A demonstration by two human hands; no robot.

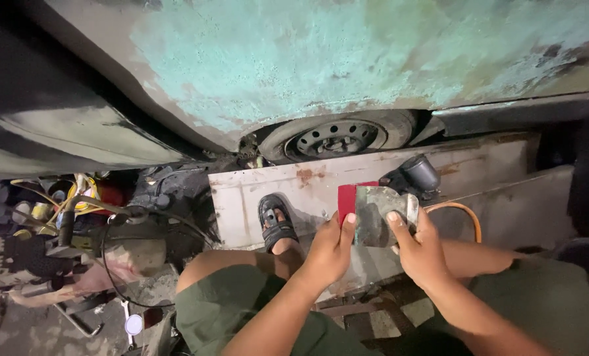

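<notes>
Metal scraper (381, 214) pinched between left hand (329, 250), right hand (421, 249); red edge exposed.

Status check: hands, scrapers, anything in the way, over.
Left hand grips red scraper. Right hand holds grey metal scraper. Blades touching. Nothing blocking.

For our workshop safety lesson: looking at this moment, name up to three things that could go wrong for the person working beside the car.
1. Both bare hands, left hand and right hand, grip a grey metal scraper plate against a red spreader; an edge might cut a finger.
2. The foot wears only an open sandal, so a dropped plate could hurt it.
3. Cables and tools lie close by, a possible trip hazard.
</notes>
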